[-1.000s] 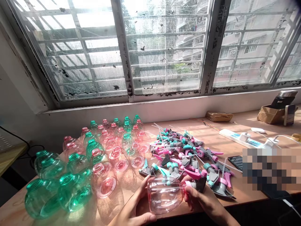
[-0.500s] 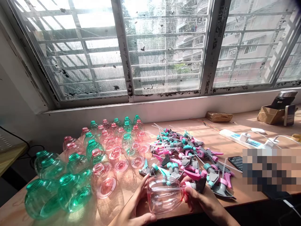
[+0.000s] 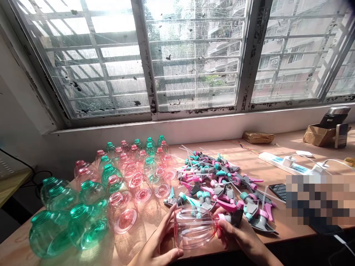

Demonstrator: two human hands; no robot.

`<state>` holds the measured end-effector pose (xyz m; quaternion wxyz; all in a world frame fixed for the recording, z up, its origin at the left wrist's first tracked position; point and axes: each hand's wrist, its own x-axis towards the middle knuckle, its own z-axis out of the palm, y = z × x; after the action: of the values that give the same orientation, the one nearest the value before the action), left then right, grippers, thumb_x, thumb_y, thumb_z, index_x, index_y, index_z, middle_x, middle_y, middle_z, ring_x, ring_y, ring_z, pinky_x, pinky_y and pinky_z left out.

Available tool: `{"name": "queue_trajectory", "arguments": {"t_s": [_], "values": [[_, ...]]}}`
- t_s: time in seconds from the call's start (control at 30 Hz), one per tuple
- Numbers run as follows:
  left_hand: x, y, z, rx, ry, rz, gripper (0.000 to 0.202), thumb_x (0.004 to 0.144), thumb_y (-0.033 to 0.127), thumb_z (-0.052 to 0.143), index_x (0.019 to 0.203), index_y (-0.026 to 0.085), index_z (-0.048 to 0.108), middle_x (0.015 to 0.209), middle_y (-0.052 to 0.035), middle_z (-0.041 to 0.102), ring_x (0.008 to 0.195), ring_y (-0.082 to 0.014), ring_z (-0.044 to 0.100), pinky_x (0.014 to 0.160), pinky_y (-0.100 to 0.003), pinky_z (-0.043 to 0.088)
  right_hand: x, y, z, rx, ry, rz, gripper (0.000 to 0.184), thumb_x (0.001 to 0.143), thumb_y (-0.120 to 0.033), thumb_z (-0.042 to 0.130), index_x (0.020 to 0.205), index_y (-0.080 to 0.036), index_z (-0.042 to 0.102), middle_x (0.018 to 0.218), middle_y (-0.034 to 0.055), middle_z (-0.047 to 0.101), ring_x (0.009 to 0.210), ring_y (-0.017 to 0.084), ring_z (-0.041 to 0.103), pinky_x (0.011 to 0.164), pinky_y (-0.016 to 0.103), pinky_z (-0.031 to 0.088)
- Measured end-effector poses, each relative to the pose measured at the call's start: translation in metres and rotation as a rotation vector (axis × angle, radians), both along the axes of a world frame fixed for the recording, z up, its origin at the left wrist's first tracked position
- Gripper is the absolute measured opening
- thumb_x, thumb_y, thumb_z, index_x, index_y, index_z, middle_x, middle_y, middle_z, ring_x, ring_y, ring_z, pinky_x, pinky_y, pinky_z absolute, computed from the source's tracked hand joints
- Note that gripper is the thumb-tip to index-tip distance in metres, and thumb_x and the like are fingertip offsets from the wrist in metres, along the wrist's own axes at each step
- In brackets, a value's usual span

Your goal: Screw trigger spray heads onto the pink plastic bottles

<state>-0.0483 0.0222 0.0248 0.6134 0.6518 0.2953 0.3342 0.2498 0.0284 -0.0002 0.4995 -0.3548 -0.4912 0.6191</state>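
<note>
A clear pink spray bottle (image 3: 194, 229) lies on its side between my hands, its neck pointing right. My left hand (image 3: 159, 238) is wrapped round the base end, with fingers behind and thumb below. At the neck, my right hand (image 3: 235, 232) grips the pink collar of a grey and pink trigger sprayer (image 3: 235, 214), which sits on the bottle's mouth. The sprayer's tube shows inside the bottle. Just beyond my hands lies a heap of loose trigger sprayers (image 3: 219, 177) in grey, pink and teal.
Several open-necked green bottles (image 3: 50, 236) and pink bottles (image 3: 123, 214) stand at the left of the wooden table. A power strip (image 3: 283, 164), a phone (image 3: 278, 191) and a wrapped brown packet (image 3: 257, 137) lie to the right. The window wall bounds the back.
The bottle has turned slightly about its long axis, so its reflections differ. Both hands keep nearly the same place and grip.
</note>
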Motion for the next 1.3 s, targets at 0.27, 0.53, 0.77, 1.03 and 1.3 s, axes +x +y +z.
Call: {"name": "queue_trajectory", "arguments": {"t_s": [0.27,0.53,0.77,1.03,1.3], "values": [[-0.0007,-0.0013,0.0032,-0.023,-0.027,-0.036,0.078,0.091,0.036,0.074,0.153,0.052,0.029,0.17,0.0099,0.026,0.158,-0.0319,0.018,0.129,-0.055,0.02,0.0004,0.0008,-0.0031,-0.005,0.006,0.003,0.046,0.083,-0.059,0.077,0.098,-0.019,0.061,0.066,0.0014,0.071,0.05,0.014,0.062,0.05,0.027,0.051],[-0.0017,-0.0015,0.0023,-0.015,0.02,0.029,0.087,0.09,0.039,0.075,0.157,0.049,0.021,0.172,0.0049,0.023,0.156,-0.033,0.025,0.128,-0.053,0.024,0.0011,0.0012,-0.003,0.015,-0.006,0.014,0.042,0.086,-0.057,0.074,0.1,-0.019,0.062,0.066,0.0007,0.07,0.05,0.014,0.063,0.049,0.027,0.05],[-0.0019,-0.001,0.0041,0.006,0.013,0.023,0.087,0.088,0.04,0.077,0.156,0.048,0.023,0.17,0.0052,0.028,0.157,-0.0325,0.022,0.129,-0.054,0.018,0.0027,0.0028,-0.0048,0.033,-0.029,0.04,0.042,0.087,-0.057,0.073,0.095,-0.017,0.064,0.067,0.002,0.07,0.051,0.015,0.063,0.049,0.027,0.049],[-0.0003,0.0004,0.0029,0.009,-0.033,-0.013,0.08,0.091,0.031,0.075,0.154,0.051,0.029,0.17,0.0072,0.029,0.157,-0.0316,0.024,0.129,-0.053,0.02,0.002,0.0014,-0.0019,0.027,-0.034,0.021,0.045,0.085,-0.06,0.073,0.1,-0.018,0.061,0.067,0.0017,0.071,0.05,0.014,0.063,0.049,0.026,0.051],[-0.0004,-0.0003,-0.0027,0.004,-0.044,-0.02,0.084,0.093,0.033,0.072,0.153,0.057,0.019,0.171,0.0092,0.024,0.157,-0.0309,0.021,0.128,-0.055,0.021,0.002,0.0017,-0.0017,0.042,-0.04,0.029,0.043,0.087,-0.059,0.072,0.096,-0.018,0.062,0.067,0.0014,0.07,0.05,0.013,0.062,0.049,0.026,0.05]]}}
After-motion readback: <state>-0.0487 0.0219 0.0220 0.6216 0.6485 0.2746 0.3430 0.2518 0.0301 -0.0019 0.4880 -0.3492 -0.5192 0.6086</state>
